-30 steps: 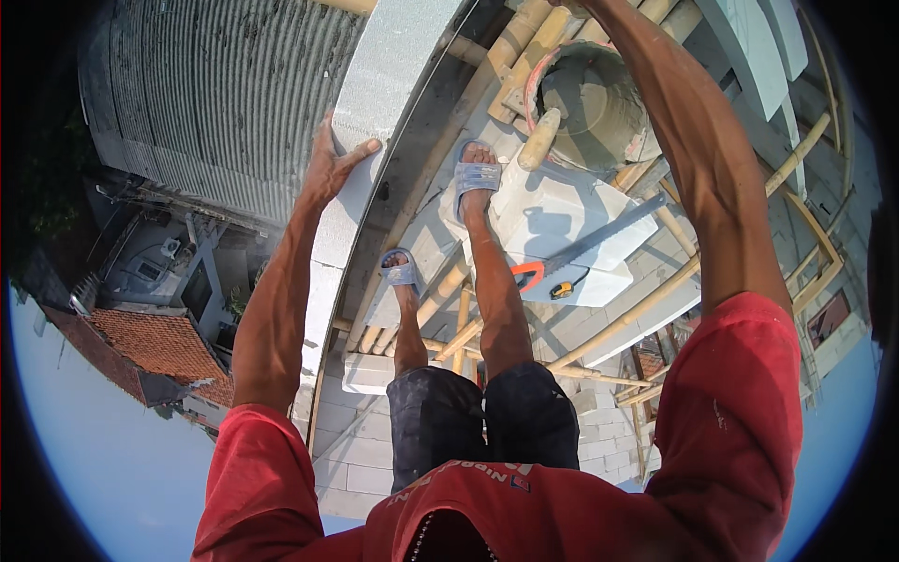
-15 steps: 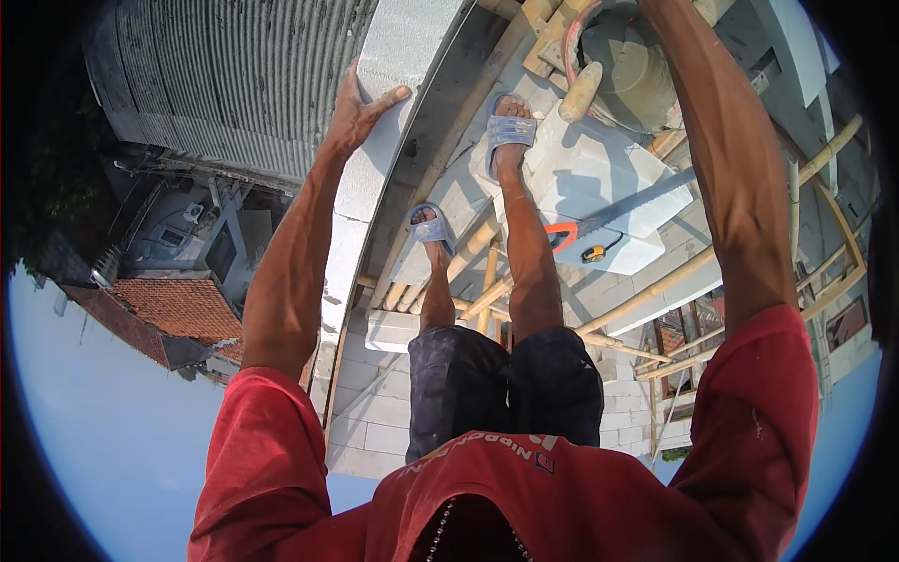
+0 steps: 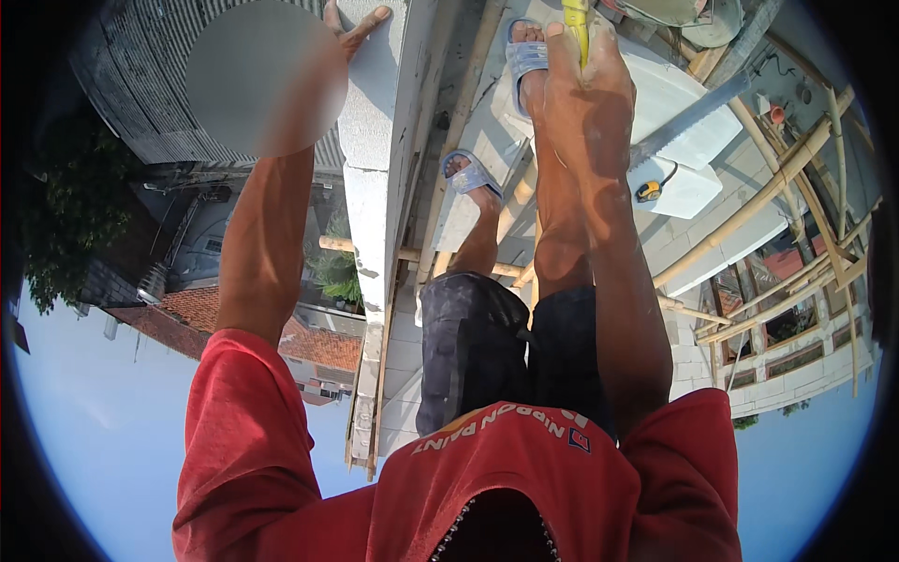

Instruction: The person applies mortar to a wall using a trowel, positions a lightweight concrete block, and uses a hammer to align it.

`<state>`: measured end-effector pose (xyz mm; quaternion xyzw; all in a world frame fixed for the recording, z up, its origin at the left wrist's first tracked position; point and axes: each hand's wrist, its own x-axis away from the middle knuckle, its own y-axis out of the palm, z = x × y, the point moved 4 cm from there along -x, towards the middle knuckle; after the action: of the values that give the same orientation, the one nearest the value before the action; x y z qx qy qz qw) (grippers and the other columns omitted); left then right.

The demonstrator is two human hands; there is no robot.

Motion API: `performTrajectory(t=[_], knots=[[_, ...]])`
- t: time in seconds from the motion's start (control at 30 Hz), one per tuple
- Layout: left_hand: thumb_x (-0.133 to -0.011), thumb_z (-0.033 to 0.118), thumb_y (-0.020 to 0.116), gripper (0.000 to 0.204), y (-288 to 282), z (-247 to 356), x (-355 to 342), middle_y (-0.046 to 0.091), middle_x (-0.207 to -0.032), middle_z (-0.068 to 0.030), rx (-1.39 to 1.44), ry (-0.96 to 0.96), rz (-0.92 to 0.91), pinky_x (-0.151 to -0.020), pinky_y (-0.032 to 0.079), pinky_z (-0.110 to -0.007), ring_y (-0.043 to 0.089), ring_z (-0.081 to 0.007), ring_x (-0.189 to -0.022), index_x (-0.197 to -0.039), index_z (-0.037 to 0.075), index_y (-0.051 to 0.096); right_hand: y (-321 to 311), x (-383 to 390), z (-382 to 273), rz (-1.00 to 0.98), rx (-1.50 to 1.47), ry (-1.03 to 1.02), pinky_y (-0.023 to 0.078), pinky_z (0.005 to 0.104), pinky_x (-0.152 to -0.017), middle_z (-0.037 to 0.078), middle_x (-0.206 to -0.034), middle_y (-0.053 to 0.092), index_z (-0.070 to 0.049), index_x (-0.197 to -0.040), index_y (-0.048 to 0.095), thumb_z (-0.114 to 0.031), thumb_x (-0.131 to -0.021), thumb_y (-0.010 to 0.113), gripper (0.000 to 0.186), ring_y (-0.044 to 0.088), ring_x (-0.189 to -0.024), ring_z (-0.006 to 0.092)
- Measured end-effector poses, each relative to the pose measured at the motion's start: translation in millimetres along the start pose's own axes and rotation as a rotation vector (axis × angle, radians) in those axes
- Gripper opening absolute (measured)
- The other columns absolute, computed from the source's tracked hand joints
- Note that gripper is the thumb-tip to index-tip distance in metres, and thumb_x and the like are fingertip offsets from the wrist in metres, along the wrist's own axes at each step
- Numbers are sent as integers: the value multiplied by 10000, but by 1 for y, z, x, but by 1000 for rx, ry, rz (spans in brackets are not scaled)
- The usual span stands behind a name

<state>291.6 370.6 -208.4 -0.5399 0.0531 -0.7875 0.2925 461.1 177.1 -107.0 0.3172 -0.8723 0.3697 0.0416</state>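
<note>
My left hand [image 3: 358,32] rests on the edge of a wall of white blocks [image 3: 373,131], its thumb stretched across the top and apart from the fingers. Those fingers show only in part at the upper edge, beside a blurred patch. In front of me, above my right foot, my right hand [image 3: 590,98] is closed around a yellow-handled tool [image 3: 576,17]; its far end is out of the picture. To the right of this hand lie a hand saw [image 3: 688,120] and a yellow and black tape measure [image 3: 648,191] on white blocks [image 3: 693,187]. My forearm hides the saw's handle.
A mortar bucket [image 3: 665,7] stands at the top right, partly cut off. Bamboo scaffold poles [image 3: 749,215] cross the right side. I stand in sandals [image 3: 471,173] on the scaffold platform. Beyond the wall lies a corrugated roof [image 3: 140,80], with tiled roofs [image 3: 323,347] lower down.
My right hand has come back from above the bucket into view, holding the yellow-handled tool. The view has shifted, and my left hand still touches the wall.
</note>
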Motion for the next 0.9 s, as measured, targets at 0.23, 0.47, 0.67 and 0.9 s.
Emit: performTrajectory(t=[0.23, 0.47, 0.67, 0.9], knots=[[-742, 822, 629, 1310, -18, -160, 21, 347, -1416, -444, 7, 124, -209, -1131, 348, -581, 364, -527, -1373, -1488, -158, 181, 48, 156, 71, -404, -158, 595, 392, 306, -444, 34, -669, 491, 10, -1082, 554, -308, -1014, 541, 326, 475, -477, 120], [-748, 815, 640, 1225, -7, -270, 85, 500, -1276, -411, -61, 9, -107, -975, 498, -547, 568, -472, -1169, -1413, -172, 350, 90, 229, 89, -400, -644, 1021, 384, 284, -414, 34, -661, 456, -19, -976, 534, -256, -1020, 501, 243, 451, -464, 123], [-739, 829, 632, 1373, -10, -275, 88, 343, -1392, -495, -75, -47, -179, -1053, 442, -545, 450, -540, -1304, -1453, -244, 161, 159, 244, 103, -226, -784, 1061, 345, 270, -403, 26, -669, 418, -36, -955, 481, -199, -1004, 533, 178, 415, -472, 118], [-764, 798, 648, 1157, -14, -289, 81, 605, -1066, -378, -105, 29, -178, -900, 541, -518, 646, -438, -1055, -1286, -216, 451, 206, 258, 101, -356, -903, 1062, 337, 273, -410, 53, -715, 447, -27, -950, 455, -176, -997, 558, 188, 416, -491, 122]])
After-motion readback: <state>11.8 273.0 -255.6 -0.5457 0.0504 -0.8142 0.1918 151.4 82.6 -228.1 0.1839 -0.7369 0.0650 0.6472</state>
